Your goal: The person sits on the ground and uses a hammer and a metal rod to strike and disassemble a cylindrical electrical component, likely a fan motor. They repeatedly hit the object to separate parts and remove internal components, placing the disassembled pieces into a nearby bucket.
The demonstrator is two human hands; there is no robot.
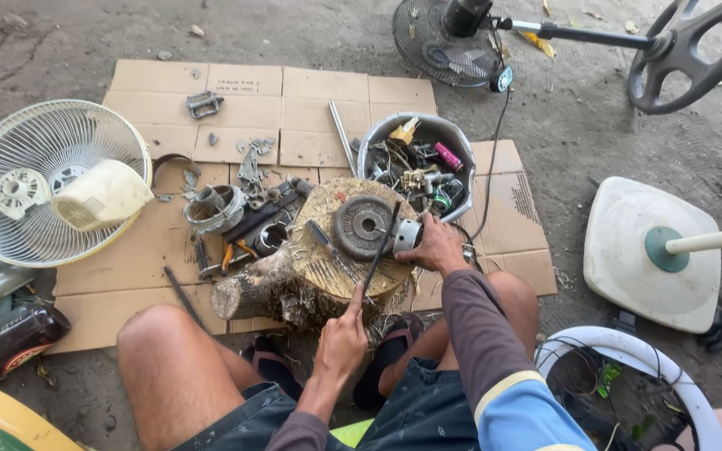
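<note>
2 bare hands work over a tree stump (327,276). The left hand (340,341) closes its fingers around the lower end of 1 thin dark rod (380,247), whose tip points away from them to a small metal cylinder (406,235). The right hand (436,248) wraps its fingers around that cylinder's far side, pressing it against 1 round iron disc (363,225) just left of them. 1 screwdriver (326,242) lies on the stump beyond the left fingers. Past the right fingers sits 1 bowl (453,134) of small parts. 2 fan guards (39,179) (449,42) lie well apart on cardboard (236,92) and ground.
</note>
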